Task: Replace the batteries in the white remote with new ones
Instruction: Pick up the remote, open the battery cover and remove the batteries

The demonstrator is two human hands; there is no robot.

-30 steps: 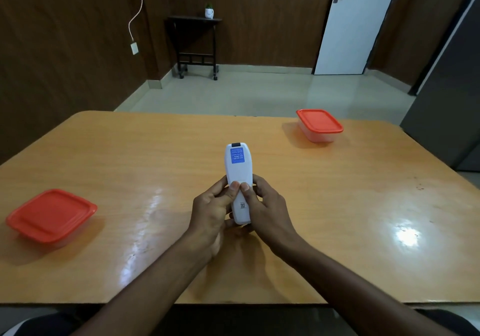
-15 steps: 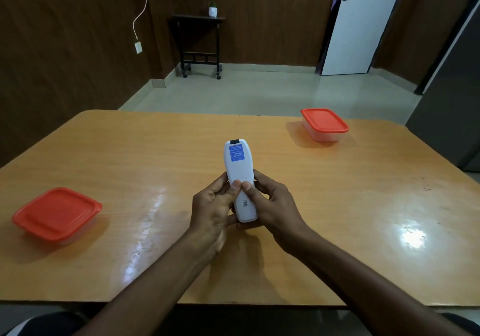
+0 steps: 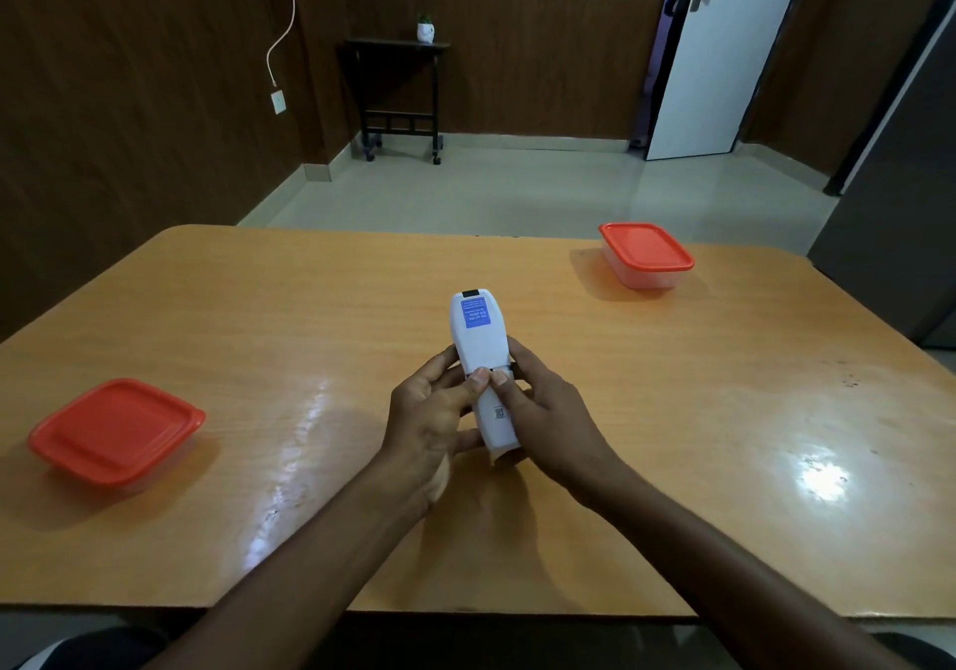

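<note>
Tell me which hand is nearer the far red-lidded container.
Right. The right hand holds the white remote on the far red-lidded container's side; the left hand holds it from the opposite side, farther away.

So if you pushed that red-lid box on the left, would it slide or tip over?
Probably slide. The red-lidded box looks low and wide, so it should hardly tip. The table is glossy, so it would likely glide easily. It looks like thin plastic, so probably light, though I can't see what's inside.
</note>
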